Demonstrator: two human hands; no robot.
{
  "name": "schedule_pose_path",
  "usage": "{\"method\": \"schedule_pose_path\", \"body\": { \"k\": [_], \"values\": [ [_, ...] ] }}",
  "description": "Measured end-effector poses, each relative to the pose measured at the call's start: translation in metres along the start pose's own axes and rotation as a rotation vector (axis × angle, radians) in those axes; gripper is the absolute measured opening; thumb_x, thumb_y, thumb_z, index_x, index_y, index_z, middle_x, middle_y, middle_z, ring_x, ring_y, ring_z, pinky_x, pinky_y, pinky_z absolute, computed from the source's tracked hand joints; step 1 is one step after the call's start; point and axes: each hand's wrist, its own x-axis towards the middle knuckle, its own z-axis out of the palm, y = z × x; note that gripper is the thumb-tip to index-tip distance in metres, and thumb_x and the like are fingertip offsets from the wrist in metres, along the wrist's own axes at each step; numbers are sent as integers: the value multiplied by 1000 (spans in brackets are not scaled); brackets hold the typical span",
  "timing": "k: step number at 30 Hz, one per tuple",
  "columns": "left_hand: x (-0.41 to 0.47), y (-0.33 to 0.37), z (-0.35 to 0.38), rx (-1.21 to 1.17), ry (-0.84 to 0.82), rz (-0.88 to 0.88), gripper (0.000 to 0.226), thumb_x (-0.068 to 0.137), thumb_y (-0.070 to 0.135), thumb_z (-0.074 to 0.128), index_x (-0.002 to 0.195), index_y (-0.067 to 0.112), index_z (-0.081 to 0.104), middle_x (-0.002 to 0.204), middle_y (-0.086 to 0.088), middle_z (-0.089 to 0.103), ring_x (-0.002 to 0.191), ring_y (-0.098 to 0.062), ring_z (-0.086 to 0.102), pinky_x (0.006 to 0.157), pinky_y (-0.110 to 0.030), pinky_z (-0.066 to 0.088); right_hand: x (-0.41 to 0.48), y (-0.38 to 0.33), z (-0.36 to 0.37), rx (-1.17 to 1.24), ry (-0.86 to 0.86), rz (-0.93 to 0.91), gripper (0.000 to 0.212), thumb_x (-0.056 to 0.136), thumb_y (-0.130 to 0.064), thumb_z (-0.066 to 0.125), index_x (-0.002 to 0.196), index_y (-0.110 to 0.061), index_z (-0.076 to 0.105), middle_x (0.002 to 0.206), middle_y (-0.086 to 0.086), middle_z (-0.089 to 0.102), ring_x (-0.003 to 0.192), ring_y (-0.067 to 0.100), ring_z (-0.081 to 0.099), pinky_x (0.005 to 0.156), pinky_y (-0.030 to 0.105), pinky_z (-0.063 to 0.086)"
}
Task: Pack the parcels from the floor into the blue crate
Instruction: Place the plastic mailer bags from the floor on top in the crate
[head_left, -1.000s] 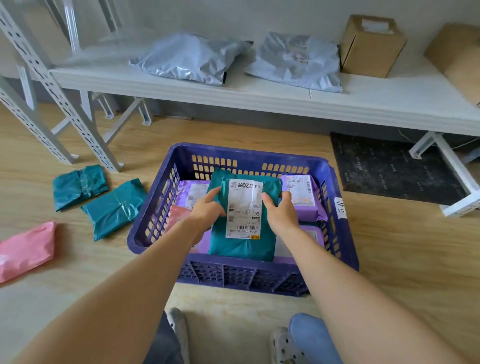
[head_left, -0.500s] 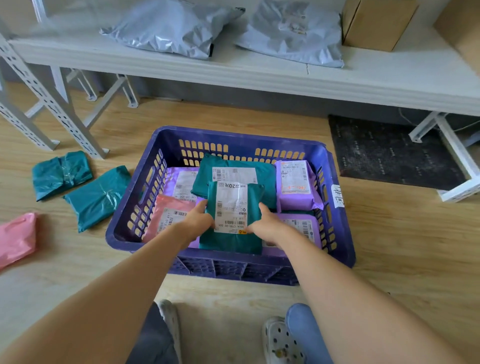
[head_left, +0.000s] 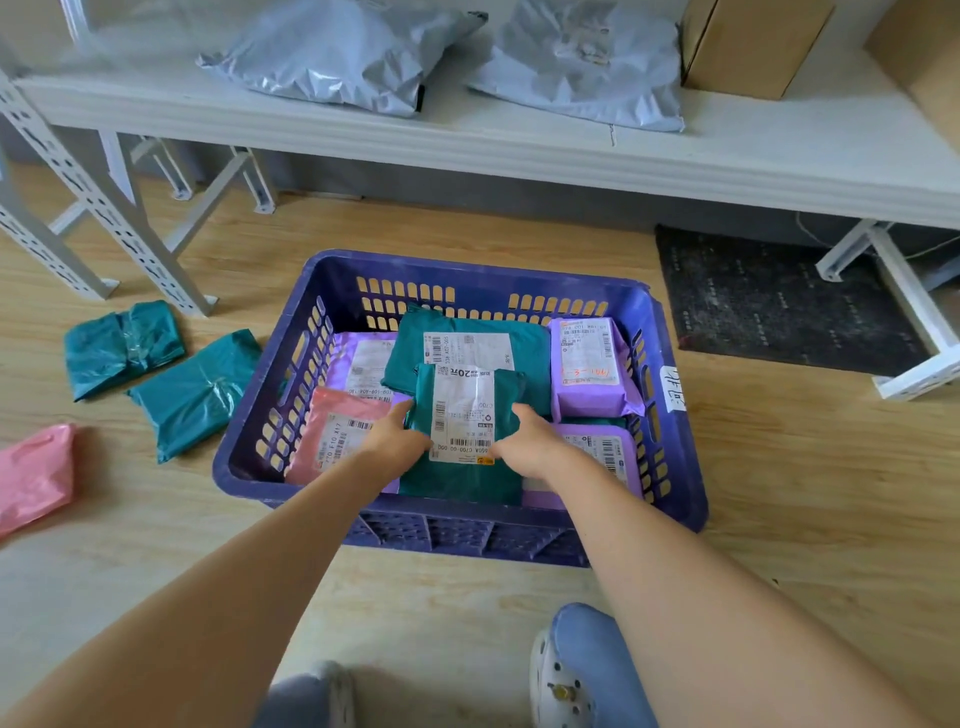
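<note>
Head view: the blue crate stands on the wooden floor in front of a low white shelf. The left hand and the right hand grip the front teal parcel by its left and right edges, each thumb lying on its upper face; the other fingers are hidden beneath it. This parcel lies label-up inside the crate, at the middle of the near wall, overlapping a rear teal parcel. Around them in the crate lie a pink parcel at the near left, a purple parcel at the far left, and two further purple parcels at the far right and near right. On the floor left of the crate lie two teal parcels and a pink one. The shelf carries two grey mailer bags and a cardboard box; a dark mat lies to the crate's right.
</note>
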Motion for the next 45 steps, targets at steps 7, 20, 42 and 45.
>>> {"method": "schedule_pose_path", "body": {
  "k": [7,20,42,45],
  "values": [
    [24,33,-4,-15,36,107,65,97,23,47,150,35,10,145,-2,39,103,-18,59,88,-37,51,29,-14,-37,-74,174,-81,63,93,-21,54,148,-22,24,146,7,40,120,28,51,97,36,43],
    [-58,117,-119,-24,52,-7,52,99,39,39,148,29,25,148,-7,38,130,-27,43,108,-39,35,-43,-158,-92,-115,82,-50,60,96,-19,50,149,-18,22,153,10,29,89,22,57,71,26,39],
    [-365,219,-412,-156,174,-176,49,98,34,44,145,25,32,148,-6,38,133,-21,38,106,-32,32,-313,-467,-83,222,-24,137,43,92,-17,57,134,-12,45,122,10,52,99,22,55,93,41,49],
    [-371,214,-465,-112,214,-141,49,97,36,45,144,28,33,141,-1,41,128,-22,42,102,-30,34,-327,-481,-58,228,-34,160,44,92,-18,57,135,-13,45,132,12,49,112,25,54,99,45,46]
  ]
}}
